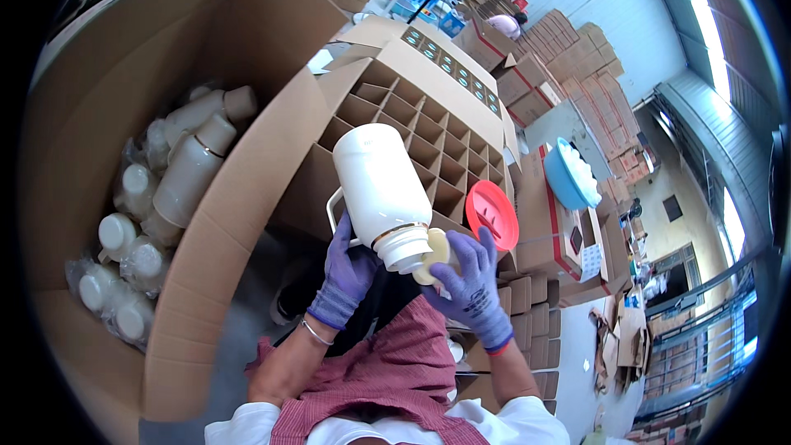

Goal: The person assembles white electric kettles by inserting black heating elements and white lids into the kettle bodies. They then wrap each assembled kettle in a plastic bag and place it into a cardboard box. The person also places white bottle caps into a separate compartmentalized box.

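A white thermos jug (pixel 381 177) with a side handle and a thin gold band tilts in front of me, its neck toward my body. My left hand (pixel 349 268), in a purple glove, is closed around the jug near its handle and neck. Right beside the open-looking neck, my gloved right hand (pixel 470 284) grips a cream-coloured lid (pixel 435 254) between thumb and fingers. Whether the lid touches the neck I cannot tell. Just beyond the right hand rests a red round plastic dish (pixel 492 216) with small pieces inside.
On the left, a large cardboard carton (pixel 222 255) holds several bagged thermos jugs (pixel 191 177). Ahead stands a box with cardboard dividers (pixel 420 136). A blue basin (pixel 568 177) of white pieces sits on a carton at right. Stacked cartons (pixel 593 107) line the back.
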### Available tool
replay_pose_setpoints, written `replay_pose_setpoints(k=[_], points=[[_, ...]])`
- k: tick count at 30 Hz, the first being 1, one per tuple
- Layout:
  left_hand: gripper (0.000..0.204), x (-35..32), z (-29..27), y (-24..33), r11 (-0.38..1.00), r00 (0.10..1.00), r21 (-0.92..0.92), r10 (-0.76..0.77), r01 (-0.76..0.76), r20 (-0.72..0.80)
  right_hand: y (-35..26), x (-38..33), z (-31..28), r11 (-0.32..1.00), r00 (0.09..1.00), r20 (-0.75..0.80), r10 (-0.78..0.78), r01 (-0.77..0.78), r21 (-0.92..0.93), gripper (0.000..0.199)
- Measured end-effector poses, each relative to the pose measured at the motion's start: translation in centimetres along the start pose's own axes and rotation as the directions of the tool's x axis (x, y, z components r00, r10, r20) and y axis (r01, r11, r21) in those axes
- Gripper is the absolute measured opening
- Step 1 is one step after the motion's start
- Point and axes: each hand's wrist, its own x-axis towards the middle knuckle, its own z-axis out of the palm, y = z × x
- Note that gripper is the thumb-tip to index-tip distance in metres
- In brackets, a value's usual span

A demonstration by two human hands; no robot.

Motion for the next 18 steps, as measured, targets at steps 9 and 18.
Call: replay_pose_setpoints(k=[9, 18], points=[[0.064, -4.0, 6.9, -4.0, 0.83, 0.974, 0.51, 0.194, -0.225, 0.114, 1.2, -4.3, 6.1, 0.756, 0.598, -0.492, 0.633, -0.339, 0.56, 0.022], [0.044, -1.7, 8.5, -9.1, 0.932, 0.963, -0.245, -0.266, 0.267, 0.038, 6.5, -10.3, 3.8, 0.896, 0.792, -0.47, 0.39, -0.208, 0.393, 0.068]])
